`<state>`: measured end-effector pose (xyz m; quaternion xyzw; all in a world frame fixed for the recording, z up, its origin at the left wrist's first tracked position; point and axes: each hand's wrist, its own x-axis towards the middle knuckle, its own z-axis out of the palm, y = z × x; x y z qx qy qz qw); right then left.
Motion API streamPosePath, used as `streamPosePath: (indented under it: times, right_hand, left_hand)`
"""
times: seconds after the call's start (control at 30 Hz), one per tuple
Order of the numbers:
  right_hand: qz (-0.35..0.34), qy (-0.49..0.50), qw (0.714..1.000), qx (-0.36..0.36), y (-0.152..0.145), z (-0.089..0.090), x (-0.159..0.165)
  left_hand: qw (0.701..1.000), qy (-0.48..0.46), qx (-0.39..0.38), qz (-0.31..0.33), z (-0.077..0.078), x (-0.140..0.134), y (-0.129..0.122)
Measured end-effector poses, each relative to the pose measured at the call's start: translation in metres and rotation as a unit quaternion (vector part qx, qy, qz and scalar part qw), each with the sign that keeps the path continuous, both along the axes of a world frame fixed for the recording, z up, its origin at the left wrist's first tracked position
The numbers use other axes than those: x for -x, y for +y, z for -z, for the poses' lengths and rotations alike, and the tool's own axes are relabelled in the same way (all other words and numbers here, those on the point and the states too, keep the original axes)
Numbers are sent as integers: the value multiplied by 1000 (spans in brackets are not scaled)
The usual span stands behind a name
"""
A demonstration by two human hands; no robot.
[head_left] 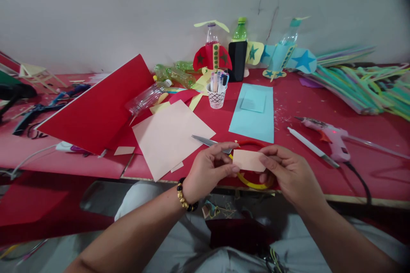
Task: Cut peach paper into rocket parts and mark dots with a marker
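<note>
Between my two hands is a small peach paper rectangle [248,161], held up near the table's front edge. My left hand [215,163], with a beaded bracelet at the wrist, pinches its left end. Its right end is gripped by the thumb and fingers of my right hand [283,166]. Behind and below the paper lie scissors [253,185] with red and yellow handles, partly hidden by my hands; their blade points left over a large peach sheet [173,136]. Beyond my hands rests a light blue sheet [237,121] with a smaller blue piece [253,100] on it.
To the right are a white pen-shaped cutter [312,147] and a pink glue gun [329,136] with its cord. A cup of markers [216,97] stands mid-table before decorated bottle planes [212,57]. Leaning at left is a red board [102,106]; colourful strips [361,85] are piled right.
</note>
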<state>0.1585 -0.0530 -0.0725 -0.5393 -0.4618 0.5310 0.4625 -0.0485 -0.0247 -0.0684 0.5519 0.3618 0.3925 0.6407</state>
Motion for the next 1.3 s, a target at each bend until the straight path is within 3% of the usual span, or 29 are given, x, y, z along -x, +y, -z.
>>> streamPosePath:
  times: [0.13,0.27,0.4,0.6,0.8,1.17,1.3]
  right_hand:
    - [-6,35,999,-3,0,3,-1]
    - [-7,40,999,-15,-2,6,-1]
    - [-11,80,997,-22,-2,4,-1]
    - [-49,181,980,-70,1,-13,-5]
    - [-141,105,975,-138,-5,-26,-22]
    - [-178,-79,958,-212,-15,-26,-25]
    - [-187,-95,954,-214,-17,-25,-21]
  left_hand:
    - [995,69,-71,6,3,2,-1]
    - [992,92,-88,-4,2,2,-1]
    - [995,64,-76,-5,-3,2,-1]
    - [999,-15,-30,0,-6,2,0]
    - [995,-101,20,8,-7,4,3]
    - [990,-122,45,-51,-7,6,5]
    - [991,-122,44,-45,-6,6,5]
